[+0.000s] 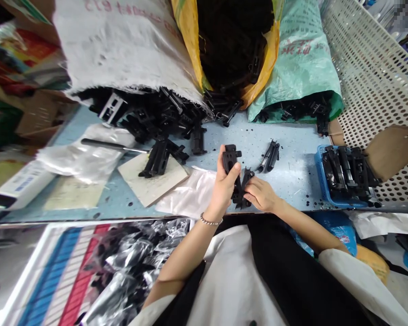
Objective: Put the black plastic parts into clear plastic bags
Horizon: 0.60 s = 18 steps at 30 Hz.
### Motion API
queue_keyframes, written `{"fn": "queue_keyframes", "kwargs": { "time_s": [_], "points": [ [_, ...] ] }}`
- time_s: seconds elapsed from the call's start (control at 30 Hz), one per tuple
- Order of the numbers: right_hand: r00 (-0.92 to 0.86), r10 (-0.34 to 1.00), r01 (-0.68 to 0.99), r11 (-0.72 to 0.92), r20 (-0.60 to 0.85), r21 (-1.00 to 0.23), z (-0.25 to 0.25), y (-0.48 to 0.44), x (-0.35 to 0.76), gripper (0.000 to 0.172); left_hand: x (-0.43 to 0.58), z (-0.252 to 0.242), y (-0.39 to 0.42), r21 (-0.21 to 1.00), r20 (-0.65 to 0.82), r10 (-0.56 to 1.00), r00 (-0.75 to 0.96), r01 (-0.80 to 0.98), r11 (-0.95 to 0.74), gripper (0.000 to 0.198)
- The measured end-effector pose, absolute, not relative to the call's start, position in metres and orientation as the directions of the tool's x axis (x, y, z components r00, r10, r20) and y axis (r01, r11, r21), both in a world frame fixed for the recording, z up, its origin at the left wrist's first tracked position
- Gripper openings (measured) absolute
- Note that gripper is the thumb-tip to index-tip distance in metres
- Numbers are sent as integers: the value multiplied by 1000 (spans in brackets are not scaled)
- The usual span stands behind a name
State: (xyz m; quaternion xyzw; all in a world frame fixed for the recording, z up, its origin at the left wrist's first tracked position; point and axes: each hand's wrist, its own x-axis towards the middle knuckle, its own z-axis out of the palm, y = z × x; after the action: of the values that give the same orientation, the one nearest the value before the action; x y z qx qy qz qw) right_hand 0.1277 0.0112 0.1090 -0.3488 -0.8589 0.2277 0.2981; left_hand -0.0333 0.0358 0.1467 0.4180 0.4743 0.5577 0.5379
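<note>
My left hand [222, 188], with a beaded bracelet at its wrist, grips a long black plastic part [230, 158] that has round holes along its face. Close beside it, my right hand [262, 194] pinches a second black piece [247, 176]; the two pieces touch or overlap near their lower ends, and I cannot tell whether they are joined. A loose black part [270, 156] lies on the blue tabletop [289, 181] just beyond my right hand. Left of my hands, several black parts [158, 156] rest on a pale square board [149, 181].
Black parts spill from a white woven sack [129, 45], a yellow sack [272, 59] and a green sack [299, 59]. A blue basket [321, 176] of parts stands right, by a perforated panel [370, 68]. A black-handled tool [102, 144] lies on clear plastic [88, 158].
</note>
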Motion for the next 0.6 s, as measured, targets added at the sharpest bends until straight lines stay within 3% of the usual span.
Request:
{"fn": "queue_keyframes", "kwargs": {
  "time_s": [0.1, 0.17, 0.2, 0.27, 0.37, 0.43, 0.5, 0.6],
  "points": [
    [-411, 904, 380, 286, 116, -880, 106, -3, 112, 46, -32, 149, 33, 992, 65, 994, -87, -102, -74, 77],
    [-395, 915, 314, 47, -85, -948, 111, -8, 109, 53, -32, 152, 34, 991, 75, 994, -78, -107, -83, 82],
    [-416, 902, 320, 21, -120, -947, 116, -8, 110, 54, -33, 153, 35, 988, 37, 997, -62, -147, -46, 84],
    [-481, 876, 397, 191, -27, -898, 132, -3, 119, 52, -35, 155, 39, 952, -126, 992, 8, -279, 123, 83],
    [-625, 757, 490, 573, 194, -657, 156, 12, 134, 45, -36, 156, 44, 795, -384, 904, 190, -429, 428, 76],
    [-722, 659, 454, 682, 213, -573, 165, 20, 137, 42, -34, 157, 42, 724, -454, 851, 265, -446, 526, 71],
    [-722, 670, 431, 633, 176, -643, 166, 21, 134, 44, -31, 159, 37, 756, -425, 875, 230, -441, 483, 69],
    [-627, 776, 445, 433, 72, -784, 158, 14, 124, 55, -32, 161, 26, 924, -169, 986, -8, -348, 156, 76]
  ]
}}
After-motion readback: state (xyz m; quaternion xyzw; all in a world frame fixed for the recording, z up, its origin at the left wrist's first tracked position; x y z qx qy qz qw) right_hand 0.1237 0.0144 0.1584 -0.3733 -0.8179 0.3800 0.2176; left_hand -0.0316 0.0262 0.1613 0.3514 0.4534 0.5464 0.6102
